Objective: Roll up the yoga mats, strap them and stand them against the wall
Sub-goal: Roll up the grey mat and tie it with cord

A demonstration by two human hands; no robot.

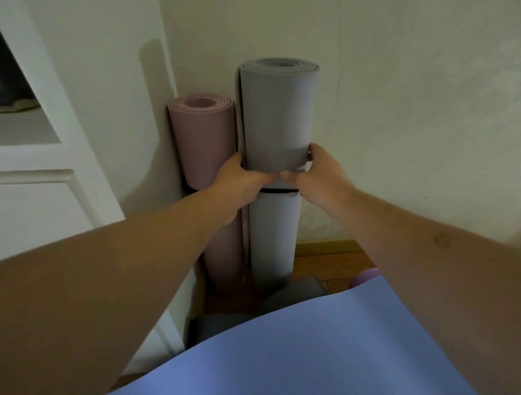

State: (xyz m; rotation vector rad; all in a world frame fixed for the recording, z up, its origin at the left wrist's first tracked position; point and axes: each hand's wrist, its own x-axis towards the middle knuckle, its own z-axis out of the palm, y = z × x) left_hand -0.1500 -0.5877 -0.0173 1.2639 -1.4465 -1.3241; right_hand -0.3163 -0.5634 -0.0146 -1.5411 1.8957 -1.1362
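A rolled grey yoga mat (279, 114) stands upright in the corner against the wall, with a thin black strap (278, 191) around its middle. My left hand (237, 186) grips its left side and my right hand (321, 170) grips its right side, thumbs meeting at the front just above the strap. A rolled pink mat (205, 139) stands upright to its left, touching the grey one; a dark strap shows on it beside my left wrist. A blue mat (291, 355) lies unrolled on the floor below my arms.
A white door or cabinet frame (54, 153) runs along the left. Grey blocks (297, 290) sit on the wooden floor (332, 266) at the foot of the mats, and a purple rounded object (364, 278) peeks out by my right forearm.
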